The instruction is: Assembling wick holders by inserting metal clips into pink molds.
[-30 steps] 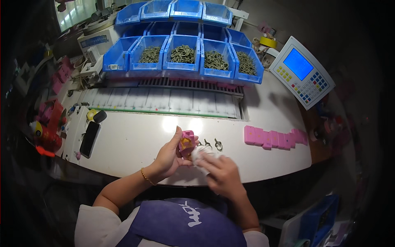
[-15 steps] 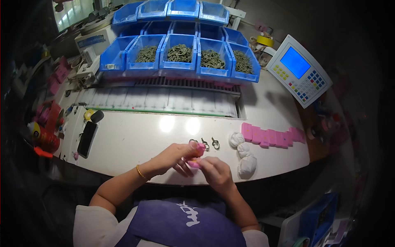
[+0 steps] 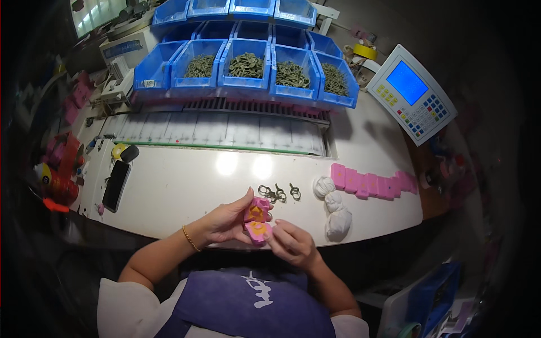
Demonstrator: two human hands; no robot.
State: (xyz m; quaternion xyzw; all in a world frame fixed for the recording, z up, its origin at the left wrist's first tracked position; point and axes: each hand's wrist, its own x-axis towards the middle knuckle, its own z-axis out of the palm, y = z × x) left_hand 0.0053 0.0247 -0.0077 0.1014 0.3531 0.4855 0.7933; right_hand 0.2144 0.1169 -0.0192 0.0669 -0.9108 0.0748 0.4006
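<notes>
A small pink two-part block like a mould [image 3: 258,231], with yellow-orange hollows inside, lies spread open in my left hand [image 3: 228,219]. My left fingers and thumb hold it from the left and from behind. My right hand [image 3: 293,243] is curled, its fingertips pinching the right edge of the lower half. Just beyond the hands, several dark metal ring-shaped pieces [image 3: 275,194] rest on the white table, with a separate one [image 3: 295,192] to their right. What my left fingers do beneath the block is hidden.
A row of pink blocks [image 3: 369,185] lies to the right, beside a knotted white cloth bundle [image 3: 338,221]. Blue bins [image 3: 246,84] of metal pieces stand at the back. A keypad console [image 3: 414,96] is back right, a black phone [image 3: 116,186] left.
The pink block has opened, so its yellow-orange inside now shows. Both hands have come slightly lower, and the metal rings behind them are more visible.
</notes>
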